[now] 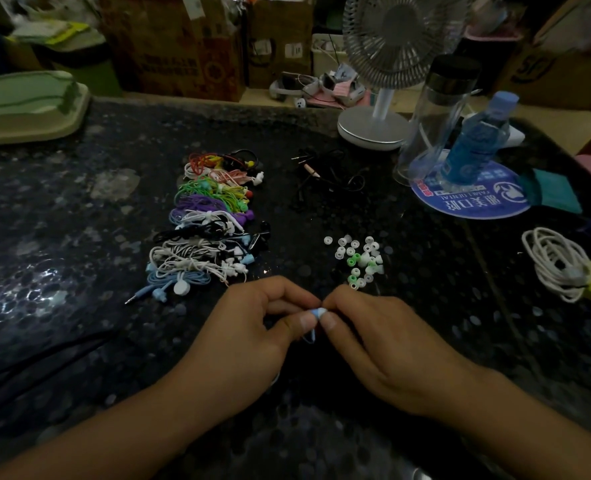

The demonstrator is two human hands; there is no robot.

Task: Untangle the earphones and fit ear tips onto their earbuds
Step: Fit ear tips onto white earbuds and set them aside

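Note:
My left hand and my right hand meet at the near middle of the dark table, both pinching a small light-blue earbud between thumbs and fingertips; its thin blue cable loops just below. A row of bundled earphones in red, pink, green, purple, black, white and blue lies beyond my left hand. Several loose white and green ear tips are scattered just beyond my right hand. Whether a tip sits on the held earbud I cannot tell.
Black cables lie further back. A white desk fan, a clear bottle and a blue bottle on a round blue mat stand at the back right. A white coiled cable lies at the right edge.

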